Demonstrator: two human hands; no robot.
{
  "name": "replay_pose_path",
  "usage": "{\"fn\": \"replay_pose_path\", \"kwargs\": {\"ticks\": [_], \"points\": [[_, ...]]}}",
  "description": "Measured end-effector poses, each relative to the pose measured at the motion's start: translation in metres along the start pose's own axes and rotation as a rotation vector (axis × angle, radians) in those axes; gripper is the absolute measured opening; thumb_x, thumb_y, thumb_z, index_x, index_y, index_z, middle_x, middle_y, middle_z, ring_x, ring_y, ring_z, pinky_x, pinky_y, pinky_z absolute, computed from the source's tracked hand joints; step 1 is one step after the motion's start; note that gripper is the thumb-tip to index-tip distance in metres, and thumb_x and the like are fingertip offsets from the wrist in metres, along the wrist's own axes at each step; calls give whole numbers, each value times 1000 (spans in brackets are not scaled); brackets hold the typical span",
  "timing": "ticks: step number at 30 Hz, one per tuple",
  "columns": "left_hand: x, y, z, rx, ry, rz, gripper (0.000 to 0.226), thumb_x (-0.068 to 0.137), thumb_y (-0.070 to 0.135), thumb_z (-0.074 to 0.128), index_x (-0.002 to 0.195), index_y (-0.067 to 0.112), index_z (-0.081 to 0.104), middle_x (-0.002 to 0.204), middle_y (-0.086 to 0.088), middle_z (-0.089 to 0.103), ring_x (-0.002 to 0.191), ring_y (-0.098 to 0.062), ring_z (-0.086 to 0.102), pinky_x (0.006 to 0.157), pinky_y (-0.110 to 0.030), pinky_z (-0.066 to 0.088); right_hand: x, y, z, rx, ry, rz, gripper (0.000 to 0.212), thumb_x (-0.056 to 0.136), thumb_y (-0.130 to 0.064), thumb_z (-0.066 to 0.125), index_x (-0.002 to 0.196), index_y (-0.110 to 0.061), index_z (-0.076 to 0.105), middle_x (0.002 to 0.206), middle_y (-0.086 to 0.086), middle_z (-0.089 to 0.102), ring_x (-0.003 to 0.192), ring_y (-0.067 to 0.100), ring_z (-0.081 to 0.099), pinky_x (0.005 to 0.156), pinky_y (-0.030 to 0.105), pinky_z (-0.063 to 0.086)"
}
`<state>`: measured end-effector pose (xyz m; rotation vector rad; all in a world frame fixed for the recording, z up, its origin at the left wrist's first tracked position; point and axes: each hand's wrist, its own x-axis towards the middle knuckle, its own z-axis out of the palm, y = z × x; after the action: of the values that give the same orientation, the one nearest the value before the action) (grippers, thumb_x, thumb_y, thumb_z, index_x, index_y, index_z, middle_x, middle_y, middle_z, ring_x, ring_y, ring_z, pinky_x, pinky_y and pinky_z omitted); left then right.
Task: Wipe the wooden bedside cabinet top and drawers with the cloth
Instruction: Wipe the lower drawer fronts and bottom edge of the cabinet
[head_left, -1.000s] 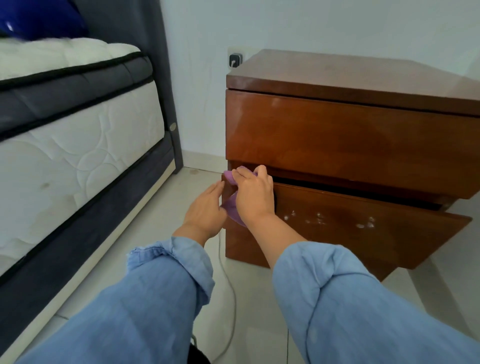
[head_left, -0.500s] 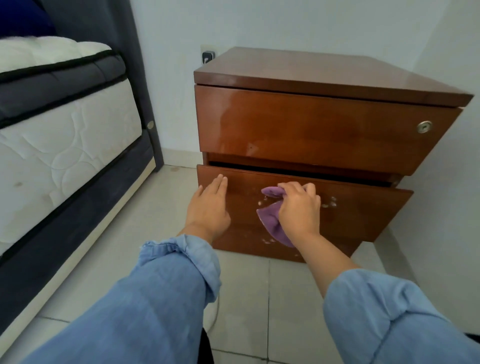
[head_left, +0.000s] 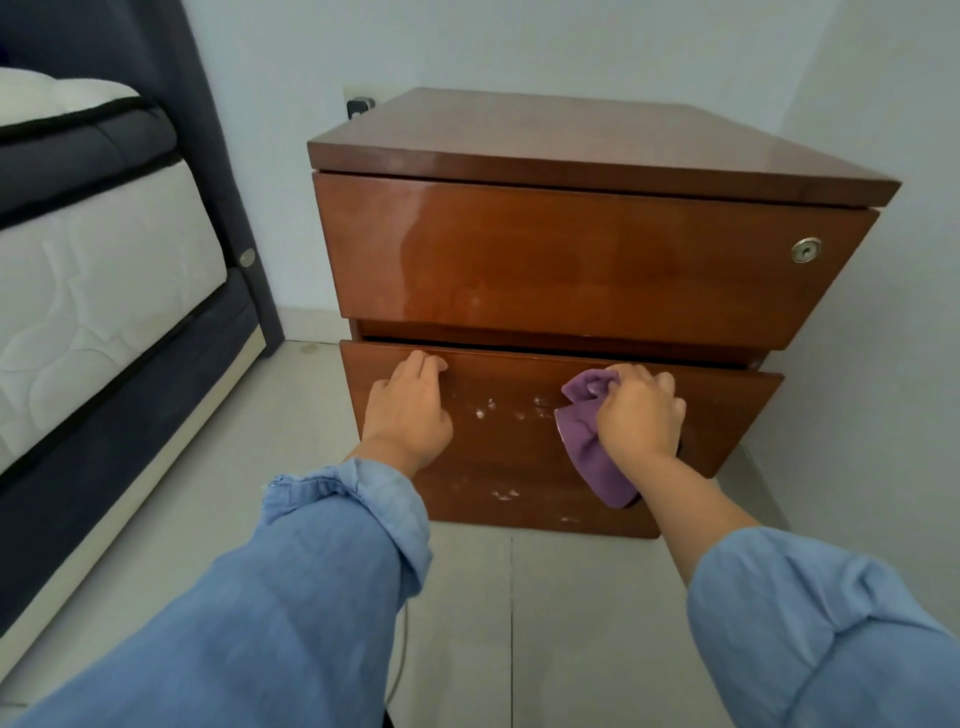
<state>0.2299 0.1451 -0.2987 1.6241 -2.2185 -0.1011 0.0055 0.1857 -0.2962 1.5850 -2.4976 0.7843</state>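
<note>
A glossy wooden bedside cabinet (head_left: 597, 145) stands against the white wall, with an upper drawer (head_left: 571, 260) and a lower drawer (head_left: 509, 447) pulled slightly out. White specks mark the lower drawer's front. My right hand (head_left: 641, 410) is shut on a bunched purple cloth (head_left: 589, 441) and presses it against the right half of that front. My left hand (head_left: 410, 410) rests on the left part of the same drawer, fingers curled over its top edge.
A bed with a white mattress (head_left: 98, 291) and dark blue frame (head_left: 104, 467) runs along the left. A wall socket with a plug (head_left: 359, 105) sits behind the cabinet. A round lock (head_left: 806, 250) is on the upper drawer. A thin cable (head_left: 402, 654) lies on the tiled floor.
My right hand has carried the cloth from the lower drawer's left end across to its right half. My left hand moved up to hook the drawer's top edge. The camera view shifted right.
</note>
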Motion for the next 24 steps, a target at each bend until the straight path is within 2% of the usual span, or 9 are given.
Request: {"fn": "replay_pose_path", "kwargs": {"ticks": [8, 14, 16, 19, 21, 24], "points": [[8, -15, 14, 33, 23, 77, 70, 80, 8, 54, 144, 16, 29, 145, -1, 34, 133, -20, 34, 111, -34, 26, 18, -4, 10, -36, 20, -38, 24, 97, -12, 41, 113, -15, 58, 116, 7, 59, 113, 27, 45, 88, 42, 36], [-3, -27, 24, 38, -43, 90, 79, 83, 13, 54, 150, 18, 14, 152, 1, 22, 140, -18, 24, 119, -38, 12, 14, -4, 16, -30, 21, -91, 25, 98, -13, 39, 112, -18, 59, 116, 5, 60, 111, 25, 45, 88, 41, 36], [-9, -36, 26, 3, -37, 41, 78, 83, 13, 54, 150, 18, 15, 153, 2, 20, 140, -17, 23, 119, -39, 15, -1, -13, 24, -9, 13, -206, 26, 98, -13, 39, 110, -22, 60, 115, 0, 61, 108, 22, 45, 88, 38, 35], [-18, -53, 36, -79, 15, -63, 73, 84, 13, 53, 148, 15, 18, 153, -1, 21, 135, -23, 32, 114, -42, 27, -20, -39, 37, 14, 81, -433, 26, 95, -14, 43, 110, -23, 62, 114, -2, 62, 106, 21, 48, 84, 35, 36], [-22, -64, 47, -171, 74, -158, 70, 86, 17, 54, 147, 16, 20, 150, -2, 24, 128, -26, 41, 108, -44, 37, -21, -59, 42, 107, 195, -577, 32, 93, -20, 37, 110, -19, 64, 112, 1, 64, 104, 24, 51, 79, 33, 36], [-23, -76, 67, -331, 155, -285, 72, 83, 20, 59, 145, 19, 22, 145, -1, 29, 116, -26, 51, 98, -42, 46, -12, -88, 46, 231, 405, -799, 47, 100, -30, 24, 113, -12, 66, 114, 8, 64, 106, 23, 43, 82, 33, 32]]}}
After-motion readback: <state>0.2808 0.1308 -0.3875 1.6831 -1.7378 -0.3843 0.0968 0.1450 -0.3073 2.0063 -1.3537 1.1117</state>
